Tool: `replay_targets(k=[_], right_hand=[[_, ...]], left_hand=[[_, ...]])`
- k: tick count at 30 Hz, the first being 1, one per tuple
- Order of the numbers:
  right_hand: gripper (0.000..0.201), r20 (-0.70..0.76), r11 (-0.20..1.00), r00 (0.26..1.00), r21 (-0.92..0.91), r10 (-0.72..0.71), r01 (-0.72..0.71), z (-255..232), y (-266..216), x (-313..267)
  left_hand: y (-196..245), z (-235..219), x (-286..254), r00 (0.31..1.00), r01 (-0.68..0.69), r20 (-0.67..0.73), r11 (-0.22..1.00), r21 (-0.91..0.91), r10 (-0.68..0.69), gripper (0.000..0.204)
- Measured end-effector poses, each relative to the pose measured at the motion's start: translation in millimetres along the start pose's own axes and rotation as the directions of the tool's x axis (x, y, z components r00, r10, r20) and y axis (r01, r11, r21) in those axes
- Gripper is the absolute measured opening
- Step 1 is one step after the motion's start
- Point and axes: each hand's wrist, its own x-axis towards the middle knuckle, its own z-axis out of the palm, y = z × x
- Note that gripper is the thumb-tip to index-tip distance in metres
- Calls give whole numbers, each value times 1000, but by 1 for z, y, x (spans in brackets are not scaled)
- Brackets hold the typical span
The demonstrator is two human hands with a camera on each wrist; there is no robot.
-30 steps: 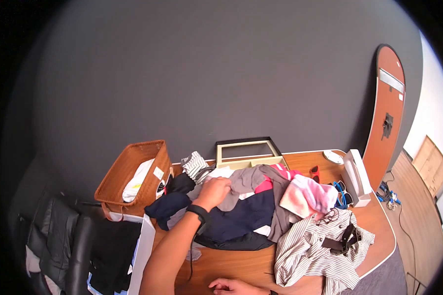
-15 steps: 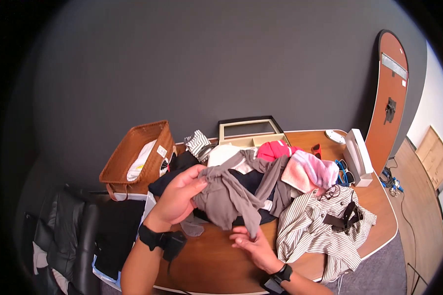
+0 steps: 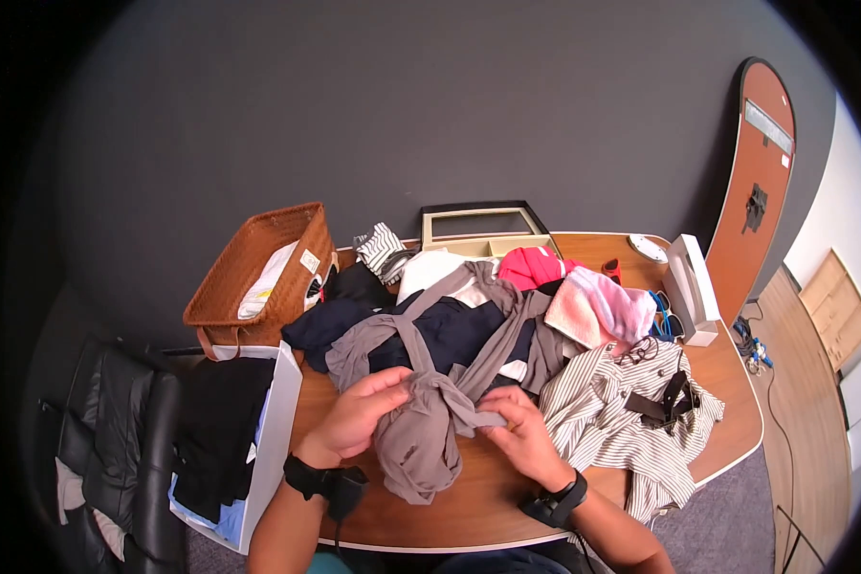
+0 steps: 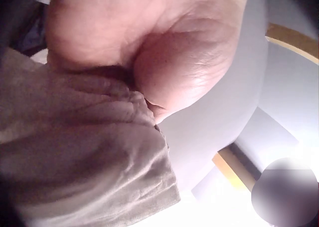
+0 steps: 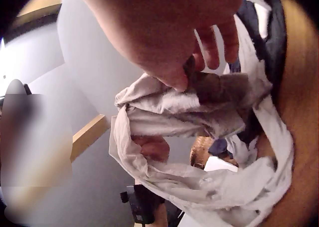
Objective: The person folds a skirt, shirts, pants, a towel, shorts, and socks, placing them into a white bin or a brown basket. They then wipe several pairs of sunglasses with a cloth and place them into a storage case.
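Observation:
A crumpled grey garment (image 3: pixel 416 450) with long strips hangs over the table's front part, its strips trailing back over the pile. My left hand (image 3: pixel 359 421) pinches its bunched upper part between thumb and fingers. On the other side, my right hand (image 3: pixel 526 435) pinches a strip of the same garment. In the left wrist view, gathered grey cloth (image 4: pixel 89 147) hangs below the palm. The right wrist view shows the thumb and fingers of the right hand (image 5: pixel 169 32) at a folded edge, with a loop of cloth (image 5: pixel 219 187) below. A navy garment (image 3: pixel 450 330) lies behind the hands.
A wicker basket (image 3: pixel 258 263) stands at the back left, above a white box (image 3: pixel 282 421) with dark clothes. Right of the pile lie a pink fuzzy cloth (image 3: pixel 598 306) and a striped shirt (image 3: pixel 631 411) with dark sunglasses. A white case (image 3: pixel 694 292) stands near the right edge.
My left hand has drawn the grey garment from the pile toward the front edge. My right hand has come up from the front and now pinches a strip of it too.

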Motion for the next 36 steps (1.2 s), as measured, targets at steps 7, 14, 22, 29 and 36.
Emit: replay_targets(k=[7, 14, 22, 29, 36], right_hand=[[14, -144, 984, 977, 53, -160, 169, -55, -46, 20], [9, -344, 959, 926, 168, -158, 226, -87, -78, 42], [12, -266, 934, 896, -67, -356, 351, -102, -157, 65], [19, 177, 790, 889, -410, -422, 457, -75, -217, 97], [17, -289, 740, 710, 7, -642, 673, -116, -242, 123]], left_hand=[[5, -47, 5, 999, 34, -8, 989, 141, -33, 21], [-7, -57, 13, 998, 55, -36, 883, 466, -43, 25], [-3, -42, 34, 955, -52, -158, 669, 741, 250, 30], [60, 90, 13, 774, -632, 223, 739, 233, 592, 78], [25, 55, 39, 857, -336, -11, 573, 747, 516, 34]])
